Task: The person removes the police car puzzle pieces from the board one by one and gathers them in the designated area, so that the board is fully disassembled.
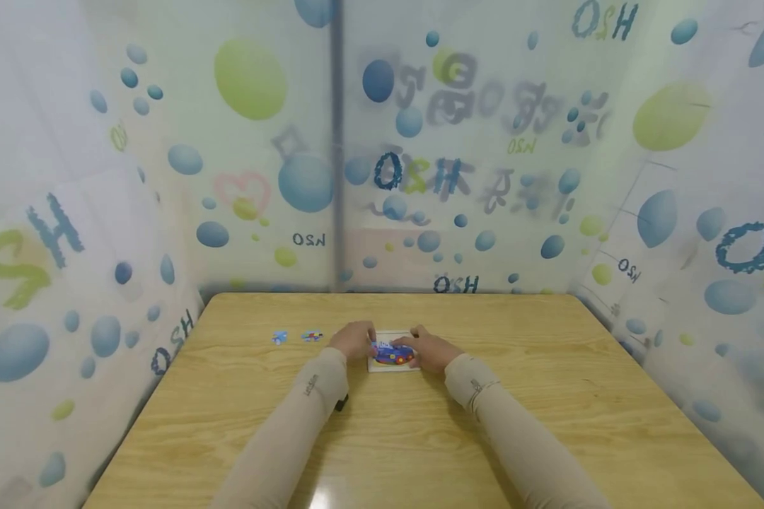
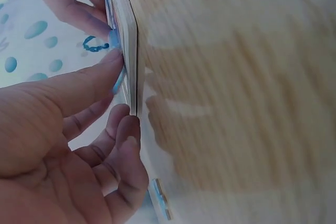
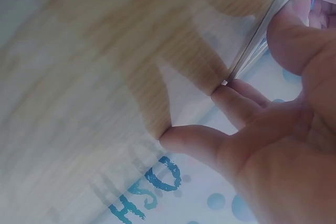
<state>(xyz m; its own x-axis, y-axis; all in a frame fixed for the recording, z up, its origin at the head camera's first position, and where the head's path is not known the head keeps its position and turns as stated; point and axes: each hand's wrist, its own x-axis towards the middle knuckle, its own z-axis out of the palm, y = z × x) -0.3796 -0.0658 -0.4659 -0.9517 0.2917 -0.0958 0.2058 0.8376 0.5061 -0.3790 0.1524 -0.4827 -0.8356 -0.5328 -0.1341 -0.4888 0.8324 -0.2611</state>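
Note:
A small picture puzzle board (image 1: 395,368) with a pale rim lies on the table, showing a blue vehicle picture (image 1: 393,353). My left hand (image 1: 353,339) is at its left side. In the left wrist view, its thumb and forefinger pinch a light-blue puzzle piece (image 2: 119,81) at the face of the board, while the other fingers curl at the board's edge. My right hand (image 1: 437,350) is at the right side, fingers touching the picture and the board's edge. In the right wrist view its outer fingers (image 3: 191,139) are spread, tips against the tabletop.
Two loose puzzle pieces lie left of the hands: a blue one (image 1: 280,337) and a multicoloured one (image 1: 312,336). The wooden table (image 1: 516,417) ends at a back edge against patterned curtains (image 1: 261,177), which also hang at both sides.

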